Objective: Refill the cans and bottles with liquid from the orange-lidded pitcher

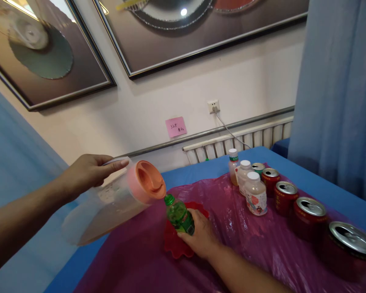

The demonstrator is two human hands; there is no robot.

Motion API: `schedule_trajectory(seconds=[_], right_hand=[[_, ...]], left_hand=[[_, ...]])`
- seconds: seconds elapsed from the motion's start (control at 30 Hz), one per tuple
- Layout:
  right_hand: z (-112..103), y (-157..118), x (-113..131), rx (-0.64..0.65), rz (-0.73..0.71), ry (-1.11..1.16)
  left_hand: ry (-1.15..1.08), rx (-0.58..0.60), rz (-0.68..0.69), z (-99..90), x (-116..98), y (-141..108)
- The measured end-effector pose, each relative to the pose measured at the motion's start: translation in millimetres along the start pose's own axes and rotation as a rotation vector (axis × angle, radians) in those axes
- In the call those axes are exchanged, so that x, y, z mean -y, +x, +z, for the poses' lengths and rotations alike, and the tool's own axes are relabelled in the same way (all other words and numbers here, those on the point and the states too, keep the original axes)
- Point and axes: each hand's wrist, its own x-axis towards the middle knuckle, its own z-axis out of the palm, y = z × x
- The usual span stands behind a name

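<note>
My left hand is wrapped round the handle of a clear plastic pitcher with an orange lid. The pitcher is tipped to the right, with brownish liquid lying along its lower side. Its lid is right above the mouth of a green plastic bottle; whether they touch, I cannot tell. My right hand grips that bottle, which leans to the left. Below the bottle is a red scalloped dish, partly hidden by the bottle and my right hand.
Purple plastic sheeting covers much of the blue table. On the right stand white-capped bottles and a row of opened cans. Behind are a radiator, a plugged-in cable and a blue curtain.
</note>
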Motion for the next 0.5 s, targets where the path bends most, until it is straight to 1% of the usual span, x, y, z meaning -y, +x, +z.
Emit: schedule_trajectory(seconds=[0.23,0.5], right_hand=[[-0.1,0.6,-0.5,-0.01,-0.015,0.021],[-1.2,0.4,0.7,-0.004,-0.012,0.019]], left_hand=[[0.008,-0.041,0.028,0.1,-0.1,-2.6],[0.001,-0.023,0.018,-0.4,1.5,-1.6]])
